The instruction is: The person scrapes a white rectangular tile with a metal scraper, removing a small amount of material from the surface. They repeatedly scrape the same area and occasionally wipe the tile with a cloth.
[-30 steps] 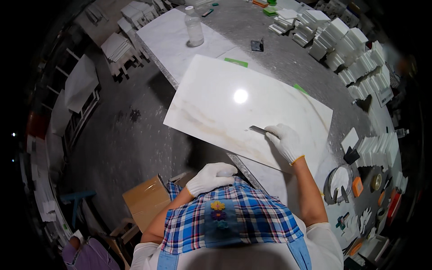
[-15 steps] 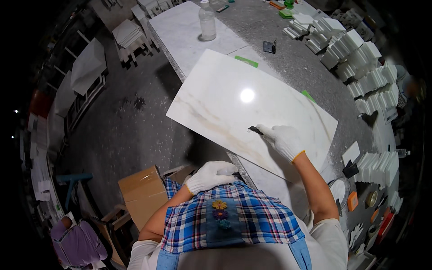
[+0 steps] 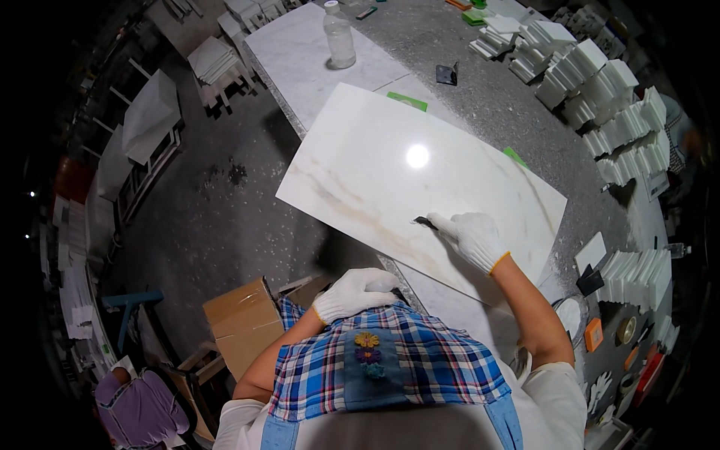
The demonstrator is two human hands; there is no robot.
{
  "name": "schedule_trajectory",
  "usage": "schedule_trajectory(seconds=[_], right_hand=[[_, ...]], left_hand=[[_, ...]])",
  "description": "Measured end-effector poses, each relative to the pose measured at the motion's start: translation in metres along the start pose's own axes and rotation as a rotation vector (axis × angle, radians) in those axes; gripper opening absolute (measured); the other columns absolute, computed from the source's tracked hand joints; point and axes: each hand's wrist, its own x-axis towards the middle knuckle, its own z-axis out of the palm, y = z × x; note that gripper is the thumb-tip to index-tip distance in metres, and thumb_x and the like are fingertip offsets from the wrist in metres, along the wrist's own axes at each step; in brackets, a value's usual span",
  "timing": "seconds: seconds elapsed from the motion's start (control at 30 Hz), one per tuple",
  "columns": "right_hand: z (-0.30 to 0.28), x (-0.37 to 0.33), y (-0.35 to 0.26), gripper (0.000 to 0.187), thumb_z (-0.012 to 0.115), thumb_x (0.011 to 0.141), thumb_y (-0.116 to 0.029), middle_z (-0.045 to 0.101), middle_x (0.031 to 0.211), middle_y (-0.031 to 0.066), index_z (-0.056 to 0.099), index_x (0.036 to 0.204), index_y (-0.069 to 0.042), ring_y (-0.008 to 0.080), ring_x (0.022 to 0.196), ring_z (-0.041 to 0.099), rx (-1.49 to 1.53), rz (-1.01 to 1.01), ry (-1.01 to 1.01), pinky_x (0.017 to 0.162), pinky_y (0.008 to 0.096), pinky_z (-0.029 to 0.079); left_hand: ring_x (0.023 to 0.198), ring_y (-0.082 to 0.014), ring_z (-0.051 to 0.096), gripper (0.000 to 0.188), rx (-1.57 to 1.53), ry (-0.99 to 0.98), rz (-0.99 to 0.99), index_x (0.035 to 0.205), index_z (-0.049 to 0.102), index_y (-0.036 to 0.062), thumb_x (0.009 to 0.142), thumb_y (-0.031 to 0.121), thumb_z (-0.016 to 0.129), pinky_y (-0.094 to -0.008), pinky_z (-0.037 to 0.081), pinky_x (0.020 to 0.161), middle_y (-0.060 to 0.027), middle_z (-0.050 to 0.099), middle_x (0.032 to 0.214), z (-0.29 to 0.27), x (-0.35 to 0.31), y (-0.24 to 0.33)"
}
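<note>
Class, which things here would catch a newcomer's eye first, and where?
The large white slab mid-view, with its bright glare spot, juts past the table edge. Right of centre, the gloved right hand holds a dark blade at its surface. The blue plaid apron stands out at the lower middle.

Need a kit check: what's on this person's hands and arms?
The left hand and right hand wear white, knitted-looking fabric gloves that cover the fingers. The right glove's cuff has a thin yellow-orange edge. Forearms are bare; loose white fabric sleeves end near the elbows.
</note>
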Motion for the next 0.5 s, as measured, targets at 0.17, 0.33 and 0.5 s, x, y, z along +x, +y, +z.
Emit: schedule_trajectory(seconds=[0.17,0.33,0.5], right_hand=[[-0.005,-0.001,-0.003,0.025,0.053,0.100,-0.023,0.063,0.070,0.0116,0.057,0.124,-0.026,0.0352,0.061,0.063,0.012,0.019,-0.057,0.056,0.0492,0.047],[-0.006,-0.002,0.004,0.023,0.054,0.100,-0.024,0.062,0.071,0.0119,0.059,0.122,-0.027,0.0350,0.063,0.063,0.064,-0.015,-0.037,0.058,0.0496,0.047],[-0.007,0.007,0.005,0.025,0.060,0.099,-0.026,0.063,0.073,0.0112,0.066,0.123,-0.030,0.0347,0.064,0.062,0.082,-0.013,0.004,0.060,0.0476,0.046]], left_hand=[[0.114,-0.0248,0.068,0.051,-0.031,0.004,-0.013,0.126,0.068,-0.0027,0.086,0.026,0.081,-0.0355,0.053,0.101,-0.0184,0.072,0.122,0.000,-0.001,-0.002],[0.115,-0.0247,0.068,0.050,0.015,0.007,-0.003,0.127,0.069,-0.0021,0.087,0.026,0.081,-0.0355,0.052,0.102,-0.0184,0.072,0.123,-0.003,-0.005,0.002],[0.115,-0.0256,0.068,0.050,-0.038,0.010,0.030,0.126,0.069,-0.0023,0.087,0.027,0.080,-0.0353,0.051,0.102,-0.0183,0.072,0.122,0.000,-0.005,-0.002]])
